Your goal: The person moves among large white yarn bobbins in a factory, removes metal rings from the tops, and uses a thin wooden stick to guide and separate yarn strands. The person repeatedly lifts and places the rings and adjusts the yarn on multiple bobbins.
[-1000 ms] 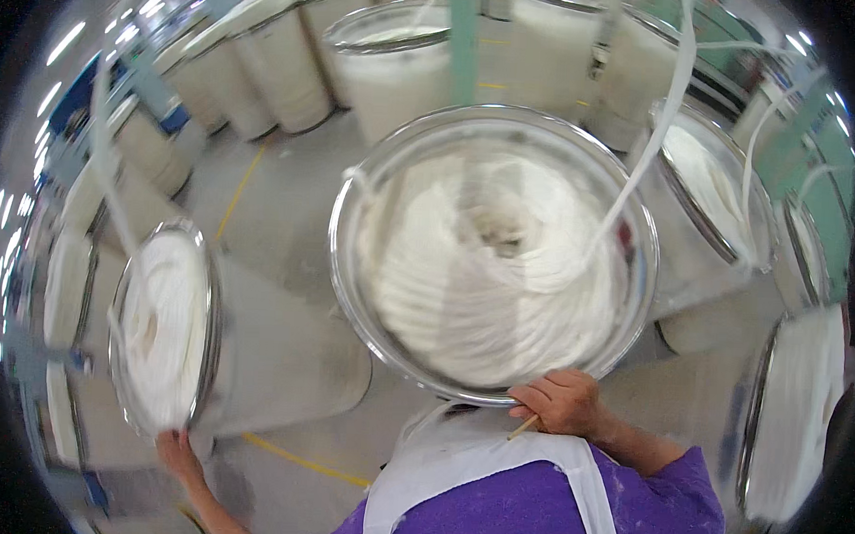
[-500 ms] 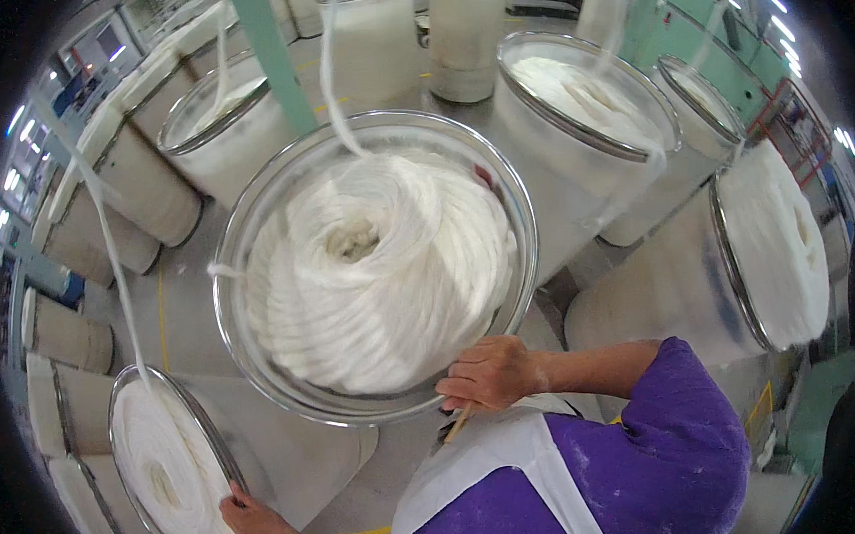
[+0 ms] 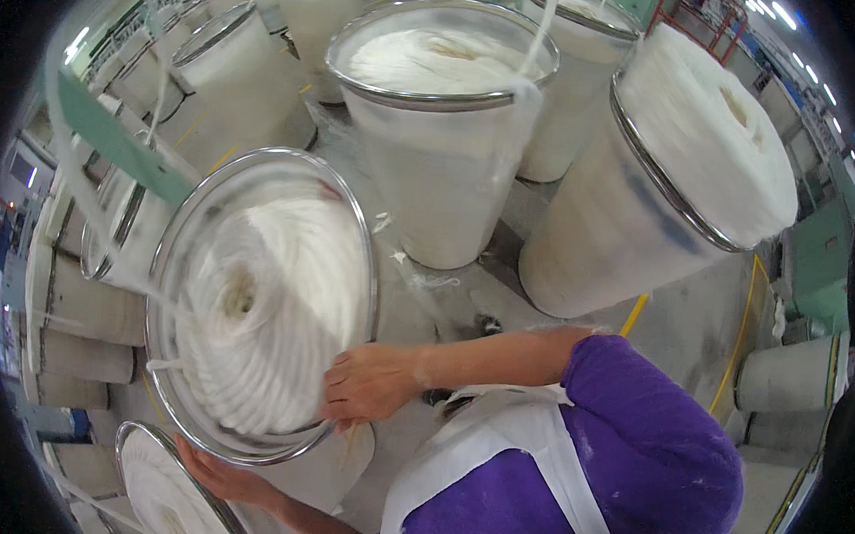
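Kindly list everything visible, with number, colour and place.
Front can: one, whitish, left centre
Lower can: one, whitish, bottom left
Upper can: one, whitish, top centre
Right can: one, whitish, upper right
Other cans: many, whitish, background
Fibre coils: several, white, in cans
Strands: several, white, above cans
Beam: one, green, upper left
Floor lines: several, yellow, both sides
Frame: one, red, top right
Lights: many, white, upper edges
Stick: one, tan, by front can
Apron: one, white, bottom centre
Shirt: one, purple, bottom right
Left hand: one, bare, lower can's rim
Right hand: one, bare, front can's rim
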`<action>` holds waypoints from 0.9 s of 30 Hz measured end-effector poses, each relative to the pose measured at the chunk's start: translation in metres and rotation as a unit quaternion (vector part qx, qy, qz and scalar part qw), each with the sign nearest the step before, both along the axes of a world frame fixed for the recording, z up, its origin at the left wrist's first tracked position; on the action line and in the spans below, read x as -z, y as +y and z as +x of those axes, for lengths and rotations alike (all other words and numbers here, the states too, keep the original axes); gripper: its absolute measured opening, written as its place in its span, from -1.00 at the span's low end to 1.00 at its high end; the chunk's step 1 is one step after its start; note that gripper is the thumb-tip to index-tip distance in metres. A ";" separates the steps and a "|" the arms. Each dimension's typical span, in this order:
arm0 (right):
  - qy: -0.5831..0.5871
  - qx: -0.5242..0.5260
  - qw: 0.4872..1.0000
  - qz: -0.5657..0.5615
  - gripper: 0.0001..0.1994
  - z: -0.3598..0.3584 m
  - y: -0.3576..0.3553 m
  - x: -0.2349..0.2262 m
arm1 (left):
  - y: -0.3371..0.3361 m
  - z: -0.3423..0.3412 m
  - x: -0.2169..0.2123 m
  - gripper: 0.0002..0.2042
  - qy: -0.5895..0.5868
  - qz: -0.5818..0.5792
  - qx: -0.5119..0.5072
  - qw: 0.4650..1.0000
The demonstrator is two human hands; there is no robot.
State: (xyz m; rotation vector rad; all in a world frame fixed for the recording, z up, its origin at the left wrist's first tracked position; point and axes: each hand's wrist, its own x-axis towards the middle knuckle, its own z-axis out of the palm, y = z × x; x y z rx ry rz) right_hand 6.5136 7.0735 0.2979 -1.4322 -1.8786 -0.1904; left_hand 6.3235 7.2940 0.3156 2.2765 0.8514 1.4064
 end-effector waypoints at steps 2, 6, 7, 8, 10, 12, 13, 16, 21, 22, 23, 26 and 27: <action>0.031 0.010 0.998 0.048 -0.74 0.004 -0.017 -0.003 | -0.056 0.023 0.003 -0.61 -0.087 0.005 0.079 0.993; 0.146 0.119 0.978 0.090 -0.75 0.043 -0.110 0.001 | -0.158 0.062 0.012 -0.78 -0.044 0.042 0.270 0.961; 0.186 0.160 0.967 0.070 -0.76 0.062 -0.141 0.005 | -0.179 0.074 0.013 -0.82 -0.021 0.039 0.318 0.947; 0.204 0.264 0.941 0.051 -0.76 0.083 -0.171 0.008 | -0.200 0.089 0.015 -0.83 -0.003 0.004 0.344 0.939; 0.431 0.382 0.814 0.069 -0.75 0.126 -0.231 0.015 | -0.236 0.120 0.017 -0.82 0.032 -0.053 0.406 0.912; 0.463 0.530 0.701 0.111 -0.65 0.194 -0.268 0.022 | -0.264 0.153 0.018 -0.81 0.059 -0.064 0.426 0.900; 0.429 0.572 0.682 0.151 -0.57 0.225 -0.282 0.024 | -0.276 0.170 0.018 -0.79 0.073 -0.068 0.436 0.894; 0.339 0.646 0.665 0.157 -0.38 0.287 -0.297 0.043 | -0.309 0.221 0.017 -0.79 0.104 -0.076 0.444 0.887; 0.177 0.718 0.659 0.139 -0.34 0.332 -0.268 0.072 | -0.327 0.301 0.004 -0.73 0.110 -0.097 0.461 0.875; 0.251 0.675 0.677 0.151 -0.39 0.333 -0.265 0.071 | -0.323 0.321 0.000 -0.72 0.120 -0.079 0.454 0.880; 0.336 0.631 0.681 0.160 -0.44 0.333 -0.264 0.068 | -0.316 0.345 -0.005 -0.73 0.127 -0.058 0.433 0.891; 0.613 0.398 0.663 0.159 -0.61 0.317 -0.280 0.047 | -0.283 0.426 -0.022 -0.72 0.110 0.046 0.408 0.905; 0.694 0.297 0.639 0.149 -0.67 0.308 -0.291 0.036 | -0.272 0.450 -0.027 -0.73 0.112 0.052 0.414 0.902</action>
